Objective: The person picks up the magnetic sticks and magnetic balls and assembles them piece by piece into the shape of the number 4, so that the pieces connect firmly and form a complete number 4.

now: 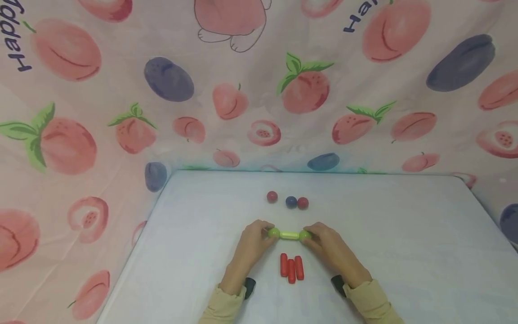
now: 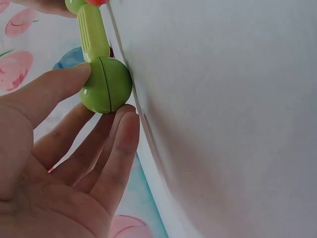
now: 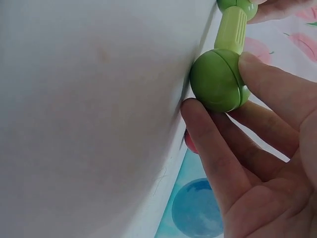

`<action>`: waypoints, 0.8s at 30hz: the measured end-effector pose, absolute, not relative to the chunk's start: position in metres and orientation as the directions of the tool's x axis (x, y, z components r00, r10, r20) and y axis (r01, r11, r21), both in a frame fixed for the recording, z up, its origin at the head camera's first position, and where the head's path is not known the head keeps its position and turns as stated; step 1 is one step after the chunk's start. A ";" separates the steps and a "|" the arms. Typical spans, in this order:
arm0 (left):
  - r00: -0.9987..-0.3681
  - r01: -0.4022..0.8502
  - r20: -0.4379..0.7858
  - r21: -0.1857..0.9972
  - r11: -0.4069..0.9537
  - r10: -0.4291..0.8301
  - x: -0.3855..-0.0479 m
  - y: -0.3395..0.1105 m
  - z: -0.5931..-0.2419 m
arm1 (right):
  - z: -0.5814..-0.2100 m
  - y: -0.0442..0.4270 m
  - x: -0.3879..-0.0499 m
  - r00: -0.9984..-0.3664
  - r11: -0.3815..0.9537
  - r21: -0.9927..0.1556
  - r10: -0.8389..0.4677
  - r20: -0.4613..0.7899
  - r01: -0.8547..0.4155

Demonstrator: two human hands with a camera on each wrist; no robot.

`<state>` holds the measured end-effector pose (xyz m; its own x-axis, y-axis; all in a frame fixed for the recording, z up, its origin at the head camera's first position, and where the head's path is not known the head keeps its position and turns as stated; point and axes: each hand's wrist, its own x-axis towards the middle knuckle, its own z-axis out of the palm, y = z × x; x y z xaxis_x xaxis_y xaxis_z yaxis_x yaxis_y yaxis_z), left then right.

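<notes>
Roughly midway between the side edges of the white surface [image 1: 186, 265], the left hand [image 1: 252, 243] and right hand [image 1: 331, 245] flank a yellow-green rod [image 1: 289, 235], each pinching a green ball [image 1: 274, 232] at its end; lining both up squarely with the rod probably joins them best.

White table [image 1: 182, 234]; pale pink fruit-print cloth [image 1: 259, 96] hanging behind it.

Left hand [image 1: 254, 240], right hand [image 1: 329, 243], both pinching
</notes>
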<state>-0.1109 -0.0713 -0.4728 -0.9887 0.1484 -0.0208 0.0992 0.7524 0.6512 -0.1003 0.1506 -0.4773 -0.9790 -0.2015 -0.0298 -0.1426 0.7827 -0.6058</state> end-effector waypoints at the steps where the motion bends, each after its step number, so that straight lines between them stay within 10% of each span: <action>1: -0.989 0.101 -0.017 0.651 0.752 0.148 -0.111 -0.071 -0.473 | -0.477 0.151 -0.100 -0.979 0.785 -0.605 -0.198 -0.036 -0.136; 24: -0.995 0.034 -0.047 0.679 0.733 0.090 -0.108 -0.068 -0.473 | -0.469 0.147 -0.096 -0.982 0.827 -0.540 -0.187 -0.002 -0.157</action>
